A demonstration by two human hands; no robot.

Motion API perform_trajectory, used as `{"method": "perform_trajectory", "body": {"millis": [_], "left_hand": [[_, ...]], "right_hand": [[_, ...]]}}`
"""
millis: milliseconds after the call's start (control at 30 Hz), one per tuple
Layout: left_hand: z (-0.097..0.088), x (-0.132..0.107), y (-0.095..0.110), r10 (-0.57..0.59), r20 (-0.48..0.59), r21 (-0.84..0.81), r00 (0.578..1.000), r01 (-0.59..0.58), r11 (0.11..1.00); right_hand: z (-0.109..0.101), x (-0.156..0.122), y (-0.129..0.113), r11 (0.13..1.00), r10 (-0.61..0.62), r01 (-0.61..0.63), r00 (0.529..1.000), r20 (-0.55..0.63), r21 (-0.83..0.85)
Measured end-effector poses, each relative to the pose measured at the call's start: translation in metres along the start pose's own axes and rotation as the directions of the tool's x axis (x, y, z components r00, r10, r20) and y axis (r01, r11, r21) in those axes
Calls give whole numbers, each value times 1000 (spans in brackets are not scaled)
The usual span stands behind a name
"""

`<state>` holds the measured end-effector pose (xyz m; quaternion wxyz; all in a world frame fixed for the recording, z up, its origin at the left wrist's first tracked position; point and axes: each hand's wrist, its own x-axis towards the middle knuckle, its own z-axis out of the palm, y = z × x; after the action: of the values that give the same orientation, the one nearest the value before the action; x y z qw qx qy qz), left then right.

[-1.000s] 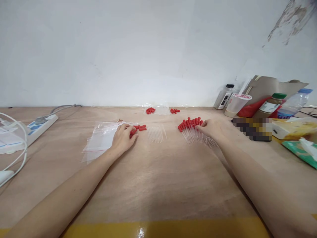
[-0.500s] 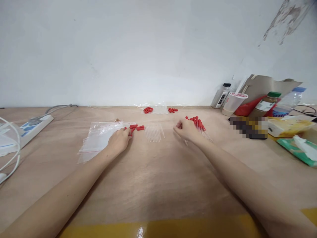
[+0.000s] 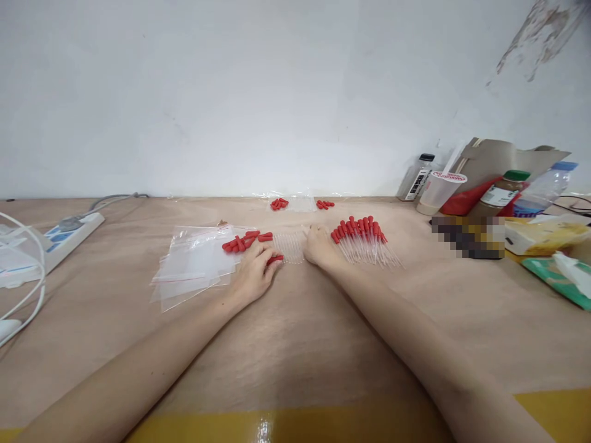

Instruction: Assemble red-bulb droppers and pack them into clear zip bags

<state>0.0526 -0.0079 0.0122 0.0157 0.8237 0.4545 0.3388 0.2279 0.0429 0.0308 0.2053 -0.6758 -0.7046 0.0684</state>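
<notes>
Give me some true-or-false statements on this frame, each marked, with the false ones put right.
1. The left hand holds a small red rubber bulb. True.
2. The right hand touches the white plastic power strip. False: it is beside the row of thin clear tubes.
3. Flat clear plastic bags lie left of those tubes. True.
4. The fan of red-topped clear tubes lies left of the bags. False: it lies right of the right hand.
</notes>
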Motion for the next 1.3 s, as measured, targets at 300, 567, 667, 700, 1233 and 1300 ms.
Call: {"method": "perform_trajectory", "body": {"millis": [300, 567, 667, 700, 1233, 1300], "left_hand": [[3, -7, 28, -53, 154, -277, 987, 95, 956], [6, -8, 30, -63, 229, -389, 971, 151, 909], [7, -9, 29, -51, 230, -405, 972, 143, 903], [7, -9, 28, -41, 230, -411, 972, 135, 901], [-1, -12, 29, 285, 175, -282, 942, -229, 932], [0, -13, 27, 286, 173, -250, 942, -239, 938]], "right_hand": [[-17, -68, 61, 774, -497, 579, 806, -321, 255], [-10, -77, 62, 739, -608, 655, 750, -260, 161], [-9, -78, 62, 730, -632, 670, 737, -239, 137], [-9, -78, 62, 725, -640, 676, 732, -233, 132], [-25, -74, 62, 723, -679, 680, 732, -58, 120], [-22, -75, 63, 753, -633, 635, 771, -74, 171]]}}
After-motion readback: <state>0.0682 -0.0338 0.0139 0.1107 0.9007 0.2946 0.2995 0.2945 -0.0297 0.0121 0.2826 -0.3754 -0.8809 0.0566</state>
